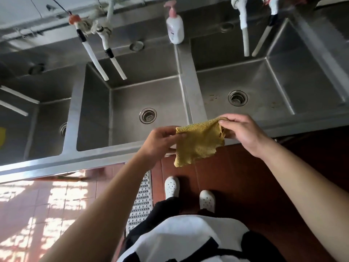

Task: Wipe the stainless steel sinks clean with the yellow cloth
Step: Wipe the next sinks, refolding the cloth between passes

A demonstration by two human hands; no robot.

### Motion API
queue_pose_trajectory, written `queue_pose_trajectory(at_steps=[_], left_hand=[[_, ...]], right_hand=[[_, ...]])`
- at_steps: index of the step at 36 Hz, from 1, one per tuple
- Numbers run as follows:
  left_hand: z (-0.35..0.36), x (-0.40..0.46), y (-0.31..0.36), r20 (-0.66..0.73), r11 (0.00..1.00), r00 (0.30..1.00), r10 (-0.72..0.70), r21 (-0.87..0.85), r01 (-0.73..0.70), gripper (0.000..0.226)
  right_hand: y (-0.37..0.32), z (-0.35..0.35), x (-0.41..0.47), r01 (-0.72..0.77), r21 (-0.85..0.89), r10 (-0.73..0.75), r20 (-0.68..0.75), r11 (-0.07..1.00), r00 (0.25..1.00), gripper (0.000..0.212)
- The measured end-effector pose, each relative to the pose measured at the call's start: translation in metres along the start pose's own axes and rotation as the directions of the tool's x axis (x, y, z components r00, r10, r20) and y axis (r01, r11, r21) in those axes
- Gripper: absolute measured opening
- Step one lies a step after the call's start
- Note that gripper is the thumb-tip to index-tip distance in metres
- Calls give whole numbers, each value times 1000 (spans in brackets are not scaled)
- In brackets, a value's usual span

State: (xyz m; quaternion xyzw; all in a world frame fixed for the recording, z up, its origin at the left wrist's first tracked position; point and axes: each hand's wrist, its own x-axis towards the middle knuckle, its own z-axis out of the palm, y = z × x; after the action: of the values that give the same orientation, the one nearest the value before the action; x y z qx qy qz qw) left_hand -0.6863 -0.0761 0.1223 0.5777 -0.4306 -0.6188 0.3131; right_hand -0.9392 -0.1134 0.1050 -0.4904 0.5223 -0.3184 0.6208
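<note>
A yellow knitted cloth [198,144] hangs spread in the air just in front of the sink unit's front rim [105,156]. My left hand [160,142] pinches its upper left corner. My right hand [243,133] pinches its upper right corner, slightly higher. Beyond the cloth lie three stainless steel basins: a middle sink [128,103] with a round drain [148,115], a right sink [264,86] with brownish specks near its drain [238,98], and a left sink [47,118] partly cut off by the frame edge.
Pairs of white tap spouts hang over the middle basin [105,59] and the right basin [253,38]. A white soap pump bottle [175,27] stands on the divider between them. Red floor tiles, a perforated drain grate [140,201] and my white shoes [188,193] are below.
</note>
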Motion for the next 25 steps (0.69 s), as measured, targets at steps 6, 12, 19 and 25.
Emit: queue_pose_trajectory(at_steps=[6, 12, 19, 25], left_hand=[[-13, 10, 25, -39, 991, 990, 133, 5, -133, 21], [-34, 27, 74, 45, 926, 961, 271, 260, -274, 38], [-48, 34, 131, 245, 794, 905, 348, 435, -424, 43], [-60, 29, 160, 448, 787, 796, 407, 271, -554, 43]], right_hand=[[-27, 0, 2, 56, -68, -53, 43, 996, 998, 25], [-55, 17, 16, 96, -333, -106, -12, 938, 994, 29], [-94, 38, 33, 234, -218, -234, 26, 948, 972, 37], [-124, 45, 53, 236, -22, -228, 183, 971, 956, 53]])
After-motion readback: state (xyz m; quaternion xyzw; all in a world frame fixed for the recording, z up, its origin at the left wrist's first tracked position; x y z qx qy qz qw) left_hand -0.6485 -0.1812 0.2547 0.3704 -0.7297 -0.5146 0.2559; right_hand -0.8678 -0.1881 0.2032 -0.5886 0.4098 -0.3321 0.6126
